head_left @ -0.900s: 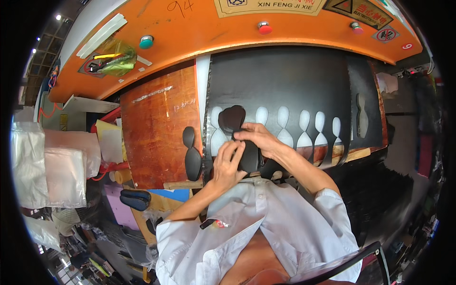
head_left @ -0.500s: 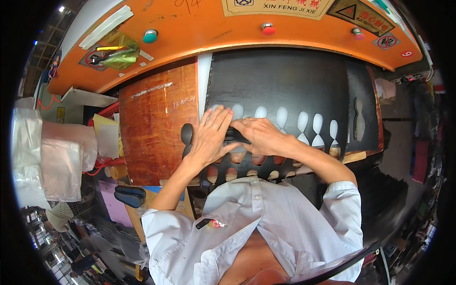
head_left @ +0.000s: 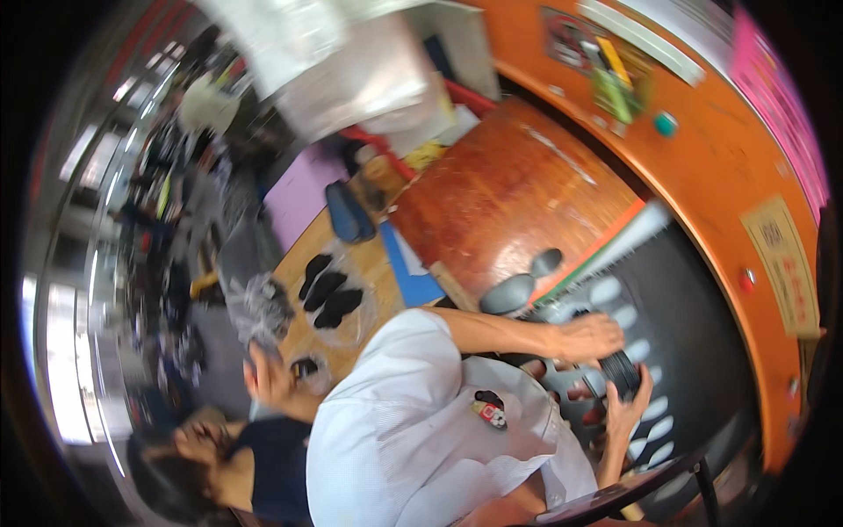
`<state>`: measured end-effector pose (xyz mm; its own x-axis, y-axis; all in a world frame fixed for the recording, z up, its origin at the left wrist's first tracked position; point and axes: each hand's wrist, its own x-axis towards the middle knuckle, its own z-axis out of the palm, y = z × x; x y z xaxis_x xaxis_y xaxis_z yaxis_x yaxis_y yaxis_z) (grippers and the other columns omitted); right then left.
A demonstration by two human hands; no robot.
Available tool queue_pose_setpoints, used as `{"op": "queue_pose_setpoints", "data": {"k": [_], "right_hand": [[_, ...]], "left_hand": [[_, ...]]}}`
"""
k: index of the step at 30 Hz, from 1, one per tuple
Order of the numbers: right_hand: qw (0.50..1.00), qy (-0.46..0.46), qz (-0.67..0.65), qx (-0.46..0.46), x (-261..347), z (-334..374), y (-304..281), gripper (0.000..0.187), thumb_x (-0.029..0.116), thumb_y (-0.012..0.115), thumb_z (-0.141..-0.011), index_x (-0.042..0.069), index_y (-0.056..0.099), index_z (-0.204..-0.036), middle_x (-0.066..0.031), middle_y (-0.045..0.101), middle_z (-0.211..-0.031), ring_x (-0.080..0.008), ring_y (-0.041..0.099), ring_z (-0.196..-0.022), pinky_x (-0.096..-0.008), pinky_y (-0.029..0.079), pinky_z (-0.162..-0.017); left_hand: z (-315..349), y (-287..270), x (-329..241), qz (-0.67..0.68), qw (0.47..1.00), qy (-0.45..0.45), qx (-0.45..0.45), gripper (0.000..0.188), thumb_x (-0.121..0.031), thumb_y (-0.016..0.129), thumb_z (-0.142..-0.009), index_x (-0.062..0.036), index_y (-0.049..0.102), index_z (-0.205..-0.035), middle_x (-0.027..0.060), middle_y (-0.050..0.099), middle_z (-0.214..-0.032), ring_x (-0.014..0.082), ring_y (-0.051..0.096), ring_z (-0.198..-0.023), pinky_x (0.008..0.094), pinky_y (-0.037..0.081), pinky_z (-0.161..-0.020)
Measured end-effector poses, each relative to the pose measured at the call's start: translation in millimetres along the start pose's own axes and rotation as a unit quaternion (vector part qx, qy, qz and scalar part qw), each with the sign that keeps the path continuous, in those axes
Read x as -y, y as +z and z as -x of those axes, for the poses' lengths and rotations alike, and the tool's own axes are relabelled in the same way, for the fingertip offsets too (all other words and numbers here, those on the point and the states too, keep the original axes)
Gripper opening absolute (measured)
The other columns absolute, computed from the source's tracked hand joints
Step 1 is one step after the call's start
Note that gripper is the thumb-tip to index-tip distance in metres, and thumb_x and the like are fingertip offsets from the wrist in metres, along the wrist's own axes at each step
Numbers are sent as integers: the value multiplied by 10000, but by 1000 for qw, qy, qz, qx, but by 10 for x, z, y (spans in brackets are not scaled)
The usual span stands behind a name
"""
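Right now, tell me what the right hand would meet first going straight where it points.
The right hand would first meet the black stack of thin layered pieces it holds, then probably the left hand; blur leaves depth unclear.

Newly in view: a co-worker [head_left: 279,461] and black pieces [head_left: 328,297].

A black sheet [head_left: 702,303] with rows of pale, sole-shaped openings spreads beneath and beyond the fingers [head_left: 610,334]. Left of the fingers lies a brown board [head_left: 492,202], with one dark sole [head_left: 507,295] near its edge, just beside the forearm. Well left of the fingers, a wooden table [head_left: 309,244] bears three black pieces [head_left: 328,290] among clear plastic [head_left: 363,307], a blue case [head_left: 349,212] and, nearer the board, a blue sheet [head_left: 410,277].
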<state>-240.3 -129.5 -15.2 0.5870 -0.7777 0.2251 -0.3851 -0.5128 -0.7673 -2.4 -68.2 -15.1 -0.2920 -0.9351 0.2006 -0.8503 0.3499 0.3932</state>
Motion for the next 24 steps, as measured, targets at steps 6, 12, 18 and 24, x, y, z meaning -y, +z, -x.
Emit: {"op": "queue_pose_setpoints", "data": {"k": [6,12,18,24], "right_hand": [[997,-1,2,-72,-241,-46,237,357,225,583,-1059,-68,629,-1257,-201,642,-1205,-341,594,-1119,-451,454,-1017],[999,25,22,-16,-261,-204,198,366,238,540,-1100,-80,642,-1250,-204,654,-1225,-331,604,-1144,-446,454,-1047],[999,33,11,10,-212,-343,189,373,248,542,-1116,-88,657,-1231,-213,677,-1221,-323,633,-1101,-428,486,-1020],[999,-19,-44,-26,-383,-295,291,387,249,511,-1128,-95,656,-1228,-212,667,-1244,-317,625,-1139,-435,478,-1035]], "left_hand": [[96,155,-92,24,993,-77,-90,845,-385,889,-722,52,544,-1357,166,606,-1266,305,581,-1194,411,458,-1005],[-20,321,-174,34,993,-51,-101,723,-380,912,-667,16,599,-1184,153,604,-1189,310,589,-1172,417,453,-1020],[60,380,-121,-32,989,-53,-134,699,-464,893,-682,20,602,-1094,154,615,-1099,316,611,-1120,423,469,-948],[101,450,-379,0,979,-92,-182,857,-283,869,-625,37,502,-1329,191,582,-1191,361,571,-1170,468,443,-1025]]}}
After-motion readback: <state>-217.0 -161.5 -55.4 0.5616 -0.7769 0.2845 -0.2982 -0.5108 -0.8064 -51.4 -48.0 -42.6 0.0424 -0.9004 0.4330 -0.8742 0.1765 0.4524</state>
